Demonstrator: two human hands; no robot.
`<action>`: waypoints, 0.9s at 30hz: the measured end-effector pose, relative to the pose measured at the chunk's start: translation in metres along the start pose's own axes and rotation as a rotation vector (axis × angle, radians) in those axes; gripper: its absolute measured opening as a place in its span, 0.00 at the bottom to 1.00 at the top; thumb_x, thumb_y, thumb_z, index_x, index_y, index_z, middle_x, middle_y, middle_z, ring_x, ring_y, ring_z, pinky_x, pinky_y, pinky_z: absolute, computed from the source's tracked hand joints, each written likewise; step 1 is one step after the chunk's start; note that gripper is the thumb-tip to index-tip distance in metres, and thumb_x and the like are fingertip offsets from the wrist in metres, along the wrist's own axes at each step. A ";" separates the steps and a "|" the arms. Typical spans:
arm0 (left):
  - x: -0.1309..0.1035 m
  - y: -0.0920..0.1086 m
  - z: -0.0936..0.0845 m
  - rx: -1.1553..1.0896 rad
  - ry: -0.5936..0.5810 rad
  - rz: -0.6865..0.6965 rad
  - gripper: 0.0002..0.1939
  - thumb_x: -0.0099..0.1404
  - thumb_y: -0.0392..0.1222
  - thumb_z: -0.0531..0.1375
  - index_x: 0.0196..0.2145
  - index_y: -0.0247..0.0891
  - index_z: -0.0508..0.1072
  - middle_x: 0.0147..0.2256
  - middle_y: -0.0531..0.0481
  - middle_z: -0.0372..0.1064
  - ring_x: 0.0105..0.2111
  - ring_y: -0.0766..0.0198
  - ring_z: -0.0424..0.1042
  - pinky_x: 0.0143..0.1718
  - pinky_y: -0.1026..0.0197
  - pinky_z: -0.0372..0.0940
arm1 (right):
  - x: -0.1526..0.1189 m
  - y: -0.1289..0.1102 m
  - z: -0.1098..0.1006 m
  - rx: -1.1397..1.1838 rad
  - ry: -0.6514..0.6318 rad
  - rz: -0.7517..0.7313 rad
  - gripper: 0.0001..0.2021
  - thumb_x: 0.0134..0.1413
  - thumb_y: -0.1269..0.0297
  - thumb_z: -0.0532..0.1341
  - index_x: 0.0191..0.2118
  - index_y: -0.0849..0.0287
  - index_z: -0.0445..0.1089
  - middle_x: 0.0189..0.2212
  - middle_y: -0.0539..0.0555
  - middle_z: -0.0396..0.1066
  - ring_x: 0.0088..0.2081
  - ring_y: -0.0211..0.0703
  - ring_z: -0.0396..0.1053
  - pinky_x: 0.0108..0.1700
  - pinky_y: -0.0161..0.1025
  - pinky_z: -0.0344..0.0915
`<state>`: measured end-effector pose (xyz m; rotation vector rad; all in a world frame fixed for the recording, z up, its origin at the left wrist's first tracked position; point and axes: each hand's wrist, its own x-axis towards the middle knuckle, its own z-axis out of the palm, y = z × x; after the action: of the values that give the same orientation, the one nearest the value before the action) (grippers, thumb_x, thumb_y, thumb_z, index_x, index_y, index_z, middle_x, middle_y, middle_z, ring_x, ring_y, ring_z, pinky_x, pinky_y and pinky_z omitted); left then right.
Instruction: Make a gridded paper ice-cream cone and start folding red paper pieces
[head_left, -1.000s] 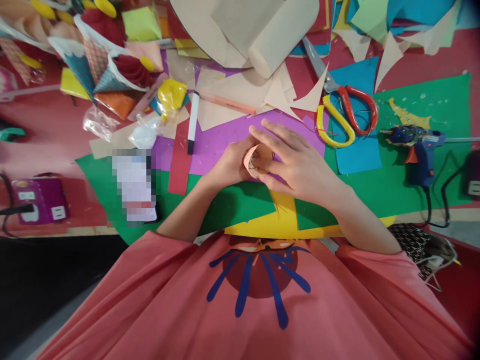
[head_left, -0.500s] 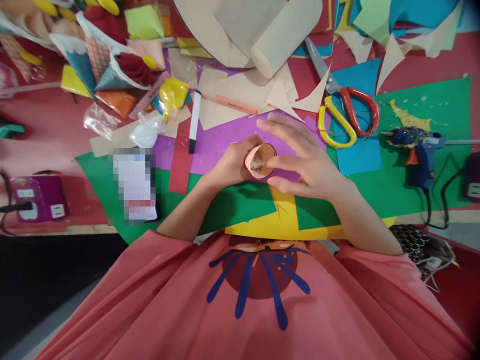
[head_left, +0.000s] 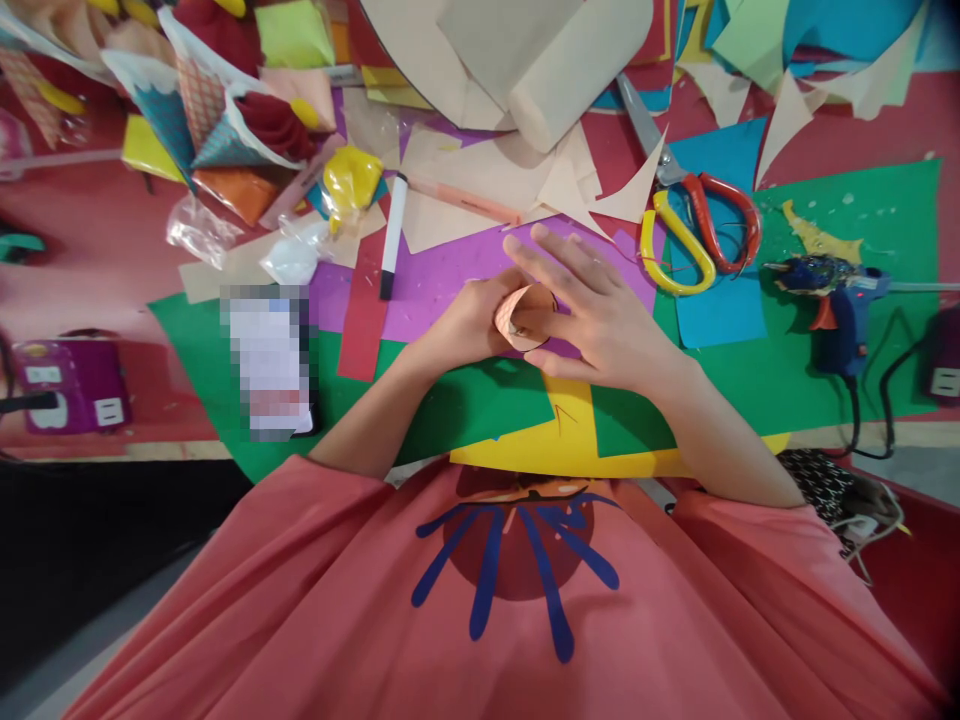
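My left hand [head_left: 466, 328] is wrapped around a small orange patterned paper cone [head_left: 513, 322], whose wide mouth faces up toward me. Over the cone's right side is my right hand [head_left: 619, 325], its fingers spread apart. One of its fingers reaches to the cone's mouth and hides part of the inside; whether it touches the bottom I cannot tell. Under both hands lie a purple sheet [head_left: 442, 262] and a green sheet [head_left: 480, 400], with a yellow paper piece [head_left: 570, 410] closer to my body.
Scissors [head_left: 679, 225] with red and yellow handles and a blue glue gun [head_left: 844, 310] lie to the right. A marker [head_left: 394, 235], a phone [head_left: 274, 365] and a purple power socket [head_left: 71, 388] are on the left. Finished paper cones [head_left: 217, 120] and a paper roll [head_left: 581, 75] stand farther back.
My right hand has shifted slightly left, and its finger now covers more of the cone's mouth. My left hand keeps hold of the cone, which has turned a little.
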<state>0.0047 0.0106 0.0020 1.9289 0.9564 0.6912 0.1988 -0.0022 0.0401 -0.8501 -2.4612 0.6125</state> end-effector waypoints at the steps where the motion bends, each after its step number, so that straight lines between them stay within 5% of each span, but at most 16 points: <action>1: 0.000 0.000 0.001 0.007 0.006 0.009 0.16 0.56 0.50 0.63 0.38 0.41 0.67 0.28 0.53 0.72 0.22 0.68 0.67 0.21 0.64 0.58 | 0.000 0.000 0.002 -0.003 0.006 -0.003 0.08 0.56 0.56 0.62 0.39 0.50 0.73 0.66 0.44 0.56 0.69 0.53 0.49 0.71 0.54 0.47; 6: 0.000 0.006 -0.001 -0.007 0.027 0.028 0.14 0.57 0.49 0.63 0.36 0.41 0.66 0.28 0.56 0.68 0.23 0.70 0.65 0.22 0.65 0.57 | -0.003 -0.001 0.000 -0.039 0.012 -0.038 0.13 0.62 0.55 0.53 0.44 0.54 0.71 0.68 0.51 0.51 0.70 0.56 0.46 0.69 0.58 0.51; 9: 0.001 0.010 -0.004 -0.036 0.030 0.054 0.15 0.57 0.50 0.64 0.33 0.41 0.63 0.26 0.57 0.63 0.23 0.72 0.61 0.22 0.66 0.56 | -0.005 0.000 -0.011 0.001 0.066 0.036 0.16 0.63 0.54 0.49 0.46 0.50 0.71 0.66 0.48 0.57 0.69 0.52 0.49 0.68 0.58 0.55; 12: 0.001 0.009 -0.004 -0.004 0.040 0.045 0.16 0.56 0.51 0.64 0.33 0.40 0.63 0.25 0.57 0.63 0.23 0.72 0.62 0.22 0.66 0.55 | -0.005 0.002 -0.015 0.048 0.044 0.060 0.15 0.62 0.56 0.49 0.42 0.46 0.73 0.62 0.45 0.62 0.67 0.50 0.55 0.67 0.57 0.57; 17: 0.000 0.003 -0.003 0.025 0.016 0.008 0.20 0.54 0.56 0.65 0.35 0.41 0.64 0.25 0.56 0.66 0.22 0.69 0.64 0.21 0.64 0.55 | -0.004 0.004 -0.007 0.002 0.046 -0.151 0.15 0.62 0.60 0.51 0.40 0.53 0.76 0.66 0.53 0.56 0.69 0.53 0.50 0.67 0.56 0.55; 23: 0.001 0.003 -0.006 -0.062 0.039 0.010 0.19 0.57 0.56 0.65 0.34 0.42 0.64 0.28 0.55 0.67 0.26 0.67 0.65 0.24 0.62 0.61 | -0.005 0.003 -0.005 -0.079 0.060 -0.061 0.13 0.60 0.60 0.54 0.45 0.43 0.74 0.64 0.43 0.60 0.69 0.53 0.50 0.68 0.60 0.50; 27: 0.001 0.008 -0.007 -0.078 0.010 -0.023 0.16 0.58 0.53 0.64 0.33 0.40 0.65 0.29 0.53 0.69 0.26 0.68 0.67 0.26 0.62 0.63 | -0.004 0.002 -0.005 -0.149 0.092 -0.083 0.14 0.61 0.62 0.53 0.47 0.43 0.72 0.62 0.47 0.64 0.68 0.57 0.53 0.65 0.68 0.52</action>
<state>0.0031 0.0116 0.0128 1.8449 0.9424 0.7150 0.2050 -0.0027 0.0418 -0.8088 -2.4675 0.3561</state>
